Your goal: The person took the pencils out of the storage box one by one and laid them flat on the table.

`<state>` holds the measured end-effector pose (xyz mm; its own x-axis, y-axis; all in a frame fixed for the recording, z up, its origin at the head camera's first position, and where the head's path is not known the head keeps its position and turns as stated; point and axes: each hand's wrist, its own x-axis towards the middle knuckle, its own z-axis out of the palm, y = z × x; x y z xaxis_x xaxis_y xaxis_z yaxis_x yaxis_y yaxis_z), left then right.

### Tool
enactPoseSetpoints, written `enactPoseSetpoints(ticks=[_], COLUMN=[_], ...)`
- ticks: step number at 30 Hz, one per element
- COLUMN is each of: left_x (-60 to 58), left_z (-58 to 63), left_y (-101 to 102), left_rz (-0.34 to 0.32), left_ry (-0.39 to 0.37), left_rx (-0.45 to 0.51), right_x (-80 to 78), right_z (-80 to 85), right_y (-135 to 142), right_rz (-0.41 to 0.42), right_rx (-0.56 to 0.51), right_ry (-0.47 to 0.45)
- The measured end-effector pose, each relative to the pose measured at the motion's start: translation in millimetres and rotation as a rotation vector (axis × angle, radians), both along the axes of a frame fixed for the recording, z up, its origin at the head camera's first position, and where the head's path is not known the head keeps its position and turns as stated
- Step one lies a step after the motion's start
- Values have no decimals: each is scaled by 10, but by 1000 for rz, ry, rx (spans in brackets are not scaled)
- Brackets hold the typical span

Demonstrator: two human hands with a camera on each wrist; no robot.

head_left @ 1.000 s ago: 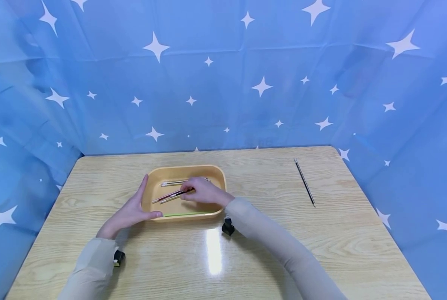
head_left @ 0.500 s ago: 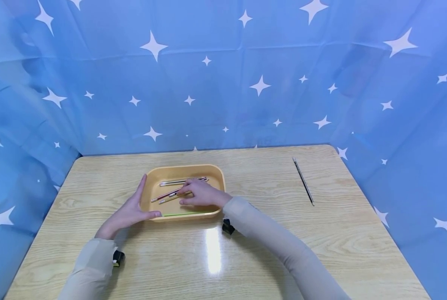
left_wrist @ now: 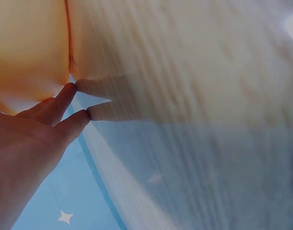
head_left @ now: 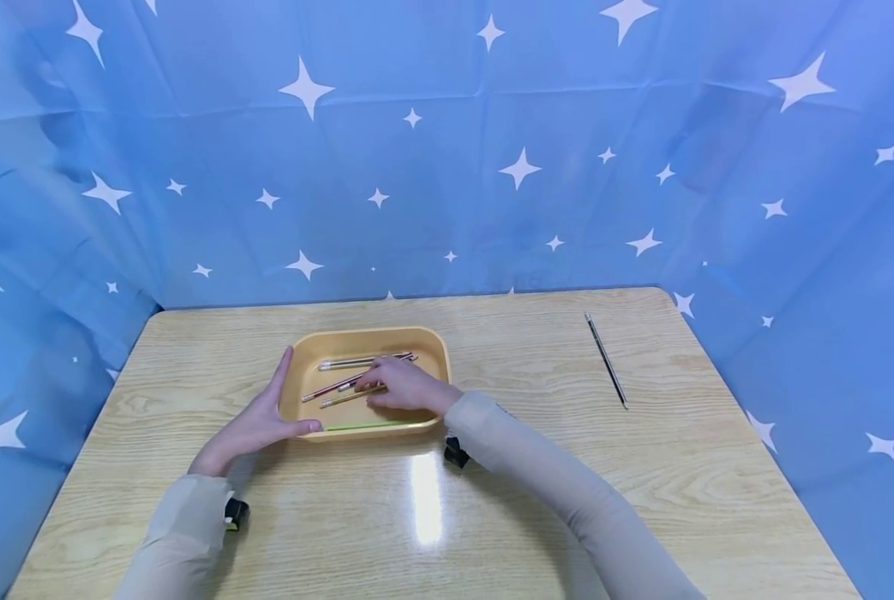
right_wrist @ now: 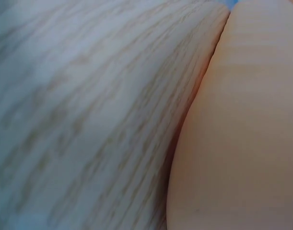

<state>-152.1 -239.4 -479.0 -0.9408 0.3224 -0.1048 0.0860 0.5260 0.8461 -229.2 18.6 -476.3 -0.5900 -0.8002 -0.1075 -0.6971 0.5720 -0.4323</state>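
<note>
An orange-yellow tray sits on the table with several pencils in it. My left hand touches its left end, fingers straight along the side and thumb over the near rim. The left wrist view shows those fingertips reaching the tabletop beside the tray. Inside the tray, my right hand reaches down with bent fingers among the pencils, over a dark one with a pale end. Whether it pinches a pencil is hidden. A red pencil and a tan pencil stick out left of the fingers.
A bright green pencil-like stick lies along the tray's near wall. One dark pencil lies alone on the right of the wooden table. A blue star-patterned curtain hangs behind and at both sides.
The right fingers have shifted slightly within the tray, and the dark pencil beneath them is now more covered. The left hand stays at the tray's left end.
</note>
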Motion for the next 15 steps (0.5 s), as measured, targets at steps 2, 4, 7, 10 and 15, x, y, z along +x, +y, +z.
enactPoseSetpoints(ticks=[2, 4, 7, 10, 15], left_x=[1, 7, 11, 10, -7], left_z=[4, 15, 29, 32, 8], left_y=[2, 7, 6, 4, -1], left_rz=[0, 0, -2, 0, 0], left_ry=[1, 0, 1, 1, -3], left_rx=[0, 2, 8, 9, 0], right_x=[-4, -9, -12, -13, -9], right_z=[-7, -15, -24, -26, -13], right_y=[-2, -2, 0, 4, 8], right_rz=[-3, -5, 5, 19, 18], right_rx=[4, 4, -10, -33, -46], right_ry=[-2, -5, -21, -45, -77])
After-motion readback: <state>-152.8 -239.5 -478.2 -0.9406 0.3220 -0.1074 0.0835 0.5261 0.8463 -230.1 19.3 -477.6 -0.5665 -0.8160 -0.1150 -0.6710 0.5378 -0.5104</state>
